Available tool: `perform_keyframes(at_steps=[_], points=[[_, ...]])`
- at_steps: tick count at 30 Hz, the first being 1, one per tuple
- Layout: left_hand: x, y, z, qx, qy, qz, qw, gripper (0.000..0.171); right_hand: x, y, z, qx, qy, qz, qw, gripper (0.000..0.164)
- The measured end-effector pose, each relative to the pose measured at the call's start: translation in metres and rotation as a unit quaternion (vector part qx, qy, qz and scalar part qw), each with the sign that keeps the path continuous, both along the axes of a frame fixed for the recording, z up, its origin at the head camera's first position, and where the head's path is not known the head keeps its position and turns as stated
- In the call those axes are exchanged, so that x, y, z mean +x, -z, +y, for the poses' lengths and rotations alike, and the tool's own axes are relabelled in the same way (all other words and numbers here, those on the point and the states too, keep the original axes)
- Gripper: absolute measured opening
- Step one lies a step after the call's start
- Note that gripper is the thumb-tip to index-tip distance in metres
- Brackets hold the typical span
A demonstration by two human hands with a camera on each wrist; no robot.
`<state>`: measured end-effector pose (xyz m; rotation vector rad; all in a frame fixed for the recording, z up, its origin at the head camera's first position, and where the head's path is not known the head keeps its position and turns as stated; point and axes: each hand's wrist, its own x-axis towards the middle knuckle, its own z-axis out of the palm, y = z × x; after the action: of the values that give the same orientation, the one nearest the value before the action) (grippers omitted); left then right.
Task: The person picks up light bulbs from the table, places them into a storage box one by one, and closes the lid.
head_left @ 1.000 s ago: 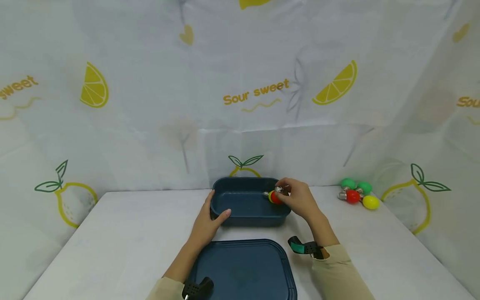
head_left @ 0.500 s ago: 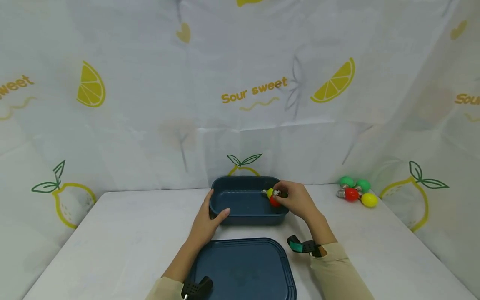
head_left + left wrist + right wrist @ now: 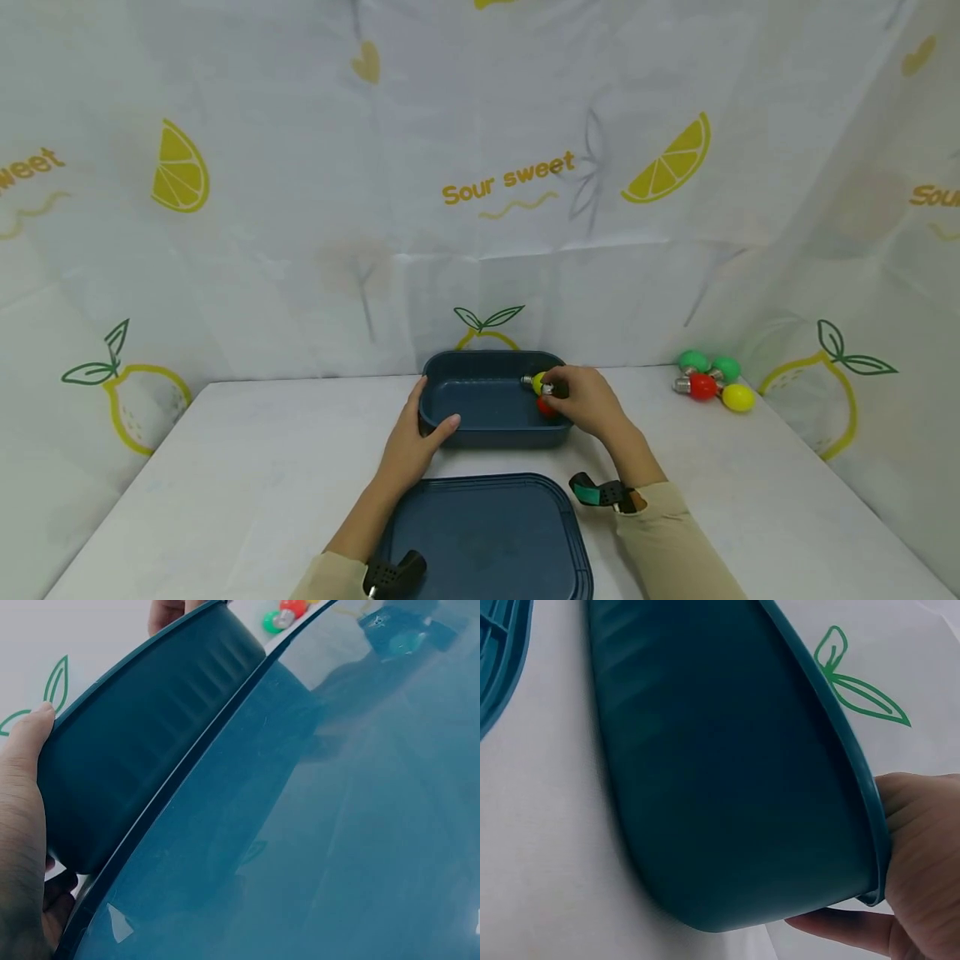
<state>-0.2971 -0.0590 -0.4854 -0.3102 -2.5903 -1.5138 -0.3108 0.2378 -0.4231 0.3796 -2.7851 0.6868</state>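
As the right hand [image 3: 590, 402] pinches it, the red bulb [image 3: 546, 407] has sunk lower.

Beige sleeves [image 3: 678, 546], black wrist mounts [image 3: 395, 575]
Each mount has a curved black end; the right one carries a green strip [image 3: 588, 496].

This looks like a staged booth, with lemon-printed sheeting [image 3: 300, 167] around a white table [image 3: 255, 467] on three sides.
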Motion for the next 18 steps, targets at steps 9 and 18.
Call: perform_keyframes(at_steps=[9, 18], points=[[0.001, 0.0016, -0.0005, 0.002, -0.002, -0.005, 1.0, 0.09, 0.0024, -0.0022, -0.0036, 0.026, -0.004, -0.013, 1.0, 0.027], [0.0006, 0.0012, 0.0003, 0.002, 0.001, -0.003, 1.0, 0.09, 0.0037, -0.0047, -0.0028, 0.011, -0.008, -0.019, 1.0, 0.029]])
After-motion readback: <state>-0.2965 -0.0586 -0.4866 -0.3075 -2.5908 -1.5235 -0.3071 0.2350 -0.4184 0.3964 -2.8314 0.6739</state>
